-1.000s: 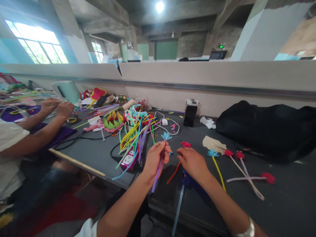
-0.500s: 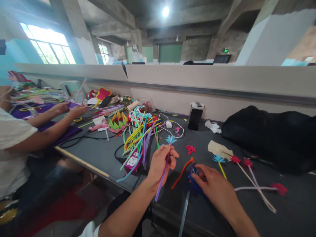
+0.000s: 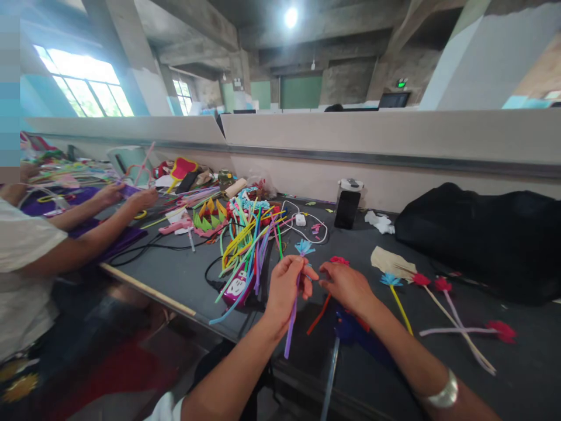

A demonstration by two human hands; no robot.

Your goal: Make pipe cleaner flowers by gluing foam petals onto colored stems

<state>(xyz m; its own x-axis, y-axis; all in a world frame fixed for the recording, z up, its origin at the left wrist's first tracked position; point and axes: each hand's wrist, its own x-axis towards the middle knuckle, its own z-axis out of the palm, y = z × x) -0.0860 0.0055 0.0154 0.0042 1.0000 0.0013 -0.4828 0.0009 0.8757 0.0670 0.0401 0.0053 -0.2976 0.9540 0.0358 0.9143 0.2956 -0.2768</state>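
My left hand (image 3: 289,286) is closed around a purple pipe cleaner (image 3: 290,333), which points down toward the table's front edge. At its top, just above my fingers, is a light-blue fringed flower head (image 3: 304,248). My right hand (image 3: 348,286) is beside it, fingers bent and tips drawn together near my left fingertips; anything between them is too small to make out. Below my right wrist lies a dark blue tool (image 3: 348,327), partly hidden, with a clear stick (image 3: 331,374) jutting from it. An orange pipe cleaner (image 3: 319,316) runs partly under my right hand, and red pieces (image 3: 339,261) show behind it.
Finished-looking flowers, one blue (image 3: 391,280) and several red (image 3: 502,331), lie at right by a black bag (image 3: 477,245). A phone (image 3: 347,209) leans upright behind. Left are bundled pipe cleaners (image 3: 245,240), a purple power strip (image 3: 236,287) and another person's hands (image 3: 127,197).
My right hand has moved left and away from me, from the dark blue tool to beside my left hand. The purple stem in my left hand has become slightly steeper.
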